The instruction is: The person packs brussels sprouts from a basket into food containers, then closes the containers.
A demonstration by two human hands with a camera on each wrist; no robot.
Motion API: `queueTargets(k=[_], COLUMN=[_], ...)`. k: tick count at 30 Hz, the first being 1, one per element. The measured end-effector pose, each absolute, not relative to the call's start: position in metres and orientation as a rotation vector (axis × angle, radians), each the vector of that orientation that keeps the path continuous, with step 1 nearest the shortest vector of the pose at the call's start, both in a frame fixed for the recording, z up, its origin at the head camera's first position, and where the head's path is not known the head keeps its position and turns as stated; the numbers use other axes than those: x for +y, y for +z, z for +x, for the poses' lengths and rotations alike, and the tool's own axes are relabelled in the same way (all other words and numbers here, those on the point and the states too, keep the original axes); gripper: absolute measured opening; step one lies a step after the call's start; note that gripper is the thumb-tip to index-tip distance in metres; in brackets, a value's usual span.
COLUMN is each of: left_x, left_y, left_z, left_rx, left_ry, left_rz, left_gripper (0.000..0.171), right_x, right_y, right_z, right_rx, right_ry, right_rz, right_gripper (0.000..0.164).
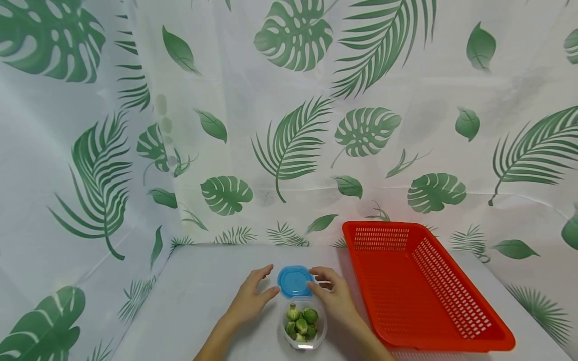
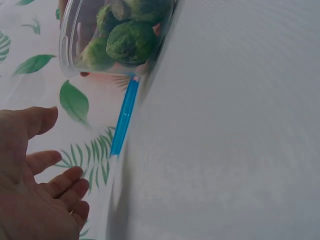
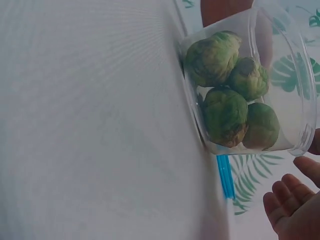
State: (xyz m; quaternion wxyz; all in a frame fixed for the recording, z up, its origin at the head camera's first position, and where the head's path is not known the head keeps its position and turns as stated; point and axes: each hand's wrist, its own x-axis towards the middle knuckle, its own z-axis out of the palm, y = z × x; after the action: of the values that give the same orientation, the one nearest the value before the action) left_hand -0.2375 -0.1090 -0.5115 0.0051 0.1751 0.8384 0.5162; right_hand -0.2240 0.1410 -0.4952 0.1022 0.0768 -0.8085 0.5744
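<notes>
A clear plastic container [image 1: 303, 345] stands upright on the table, holding several Brussels sprouts [image 1: 301, 327]. Just behind it lies a blue lid [image 1: 295, 282], flat on the white surface. To the left of the lid is my left hand [image 1: 254, 298], thumb and fingers spread apart with nothing between them. My right hand [image 1: 334, 296] is at the lid's right side, its fingertips overlapping the lid's edge in the head view. In the right wrist view the right fingers [image 3: 290, 195] stand apart from each other beside the container's rim, holding nothing.
A large red plastic basket [image 1: 444, 342] with perforated sides sits on the table to the right, near my right forearm. A white curtain [image 1: 307, 210] printed with green leaves hangs behind the table and along its left side.
</notes>
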Motion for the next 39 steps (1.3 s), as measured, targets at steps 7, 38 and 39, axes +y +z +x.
queueTargets(k=[7,38,39], left_x=[-0.106,-0.089,-0.089], left_y=[-0.520,-0.534,-0.534], left_z=[-0.245,-0.246,-0.247], left_rx=[2.632,2.874,2.878], left_ry=[1.580,1.325,1.325], left_rz=[0.560,0.519,0.515], left_gripper=[0.066,0.053,0.053], right_x=[0.141,0.144,0.144], right_y=[-0.508,-0.532,-0.532], right_z=[-0.234,-0.251,-0.251], right_rx=[-2.362,-2.573,-2.572], right_ry=[1.838,1.637,1.625], right_rz=[0.143,0.044,0.051], right_gripper=[0.031,0.038,0.038])
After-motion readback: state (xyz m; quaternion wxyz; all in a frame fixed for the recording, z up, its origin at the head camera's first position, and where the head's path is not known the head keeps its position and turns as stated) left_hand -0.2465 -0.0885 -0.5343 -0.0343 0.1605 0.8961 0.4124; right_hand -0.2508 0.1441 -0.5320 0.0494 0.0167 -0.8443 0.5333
